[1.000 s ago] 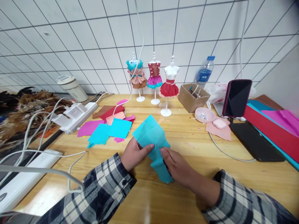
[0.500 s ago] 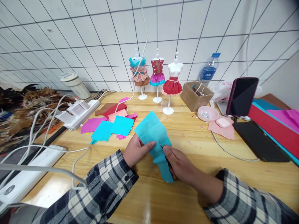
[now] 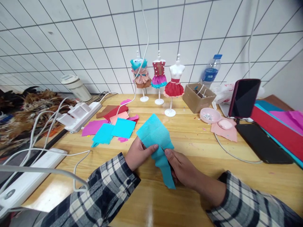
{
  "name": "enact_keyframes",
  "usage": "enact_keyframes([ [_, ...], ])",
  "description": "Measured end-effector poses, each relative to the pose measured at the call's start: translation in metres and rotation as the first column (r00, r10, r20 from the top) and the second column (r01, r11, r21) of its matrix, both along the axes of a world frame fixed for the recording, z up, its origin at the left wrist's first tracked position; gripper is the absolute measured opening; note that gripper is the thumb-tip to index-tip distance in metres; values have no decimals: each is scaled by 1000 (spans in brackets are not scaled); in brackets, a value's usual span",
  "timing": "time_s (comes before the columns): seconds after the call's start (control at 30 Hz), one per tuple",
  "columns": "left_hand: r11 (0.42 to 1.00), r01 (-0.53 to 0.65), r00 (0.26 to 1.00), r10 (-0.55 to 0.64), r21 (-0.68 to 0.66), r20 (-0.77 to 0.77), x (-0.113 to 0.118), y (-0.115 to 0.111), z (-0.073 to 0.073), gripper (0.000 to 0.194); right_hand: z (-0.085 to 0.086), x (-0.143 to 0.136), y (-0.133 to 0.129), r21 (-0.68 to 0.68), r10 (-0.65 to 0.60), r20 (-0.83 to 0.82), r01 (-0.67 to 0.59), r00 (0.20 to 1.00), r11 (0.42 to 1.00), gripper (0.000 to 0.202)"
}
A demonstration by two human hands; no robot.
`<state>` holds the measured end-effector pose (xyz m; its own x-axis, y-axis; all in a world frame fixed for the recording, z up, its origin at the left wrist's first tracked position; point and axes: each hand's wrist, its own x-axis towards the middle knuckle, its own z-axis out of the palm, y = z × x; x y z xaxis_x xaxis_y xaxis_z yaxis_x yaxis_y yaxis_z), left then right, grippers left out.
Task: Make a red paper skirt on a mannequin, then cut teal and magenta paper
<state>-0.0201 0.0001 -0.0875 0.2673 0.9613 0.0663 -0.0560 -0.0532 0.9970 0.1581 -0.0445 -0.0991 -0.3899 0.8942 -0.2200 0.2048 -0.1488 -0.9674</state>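
My left hand (image 3: 141,154) is closed on a sheet of turquoise crepe paper (image 3: 155,130), thumb on top and fingers underneath. The sheet tilts up over the table, and a narrow strip of it hangs down toward me with a wavy edge. At its right side my right hand (image 3: 183,167) is closed round a pair of small scissors (image 3: 162,148). Their thin dark blade tip lies against the paper near my left thumb; the handles are mostly hidden by my fingers and the strip.
Paper pieces (image 3: 123,127) in several colours lie left of my hands. Three small dress forms (image 3: 170,112) stand at the back, beside a cardboard box (image 3: 197,98). Rightward are a pink bowl (image 3: 210,115), a propped phone (image 3: 245,97) and folded paper (image 3: 279,126). Power strips (image 3: 35,170) and cables occupy the left.
The hanging strip of crepe paper reaches slightly lower. Both hands have stayed nearly in place; the view has shifted very slightly.
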Motion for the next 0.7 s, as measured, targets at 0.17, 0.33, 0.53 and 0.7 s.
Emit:
enact_keyframes([
  [0.17, 1000, 30, 998, -30, -8, -60, 0, -2, -5, 60, -1, -1, -2, 13, -1, 23, 0, 1000, 1000, 54],
  [0.33, 997, 35, 993, -27, 65, -115, 0, -4, -8, 67, 1, -2, -4, 29, -13, 51, 11, 999, 1000, 51],
  [0.53, 996, 0, 995, 9, 87, -104, 1, -3, -3, 64, 1, -1, -4, 31, -5, 24, 5, 1000, 1000, 49],
  [0.7, 996, 28, 988, -14, 89, -155, 1, -3, -6, 62, 1, -1, -3, 10, -19, 17, 19, 1000, 1000, 50],
])
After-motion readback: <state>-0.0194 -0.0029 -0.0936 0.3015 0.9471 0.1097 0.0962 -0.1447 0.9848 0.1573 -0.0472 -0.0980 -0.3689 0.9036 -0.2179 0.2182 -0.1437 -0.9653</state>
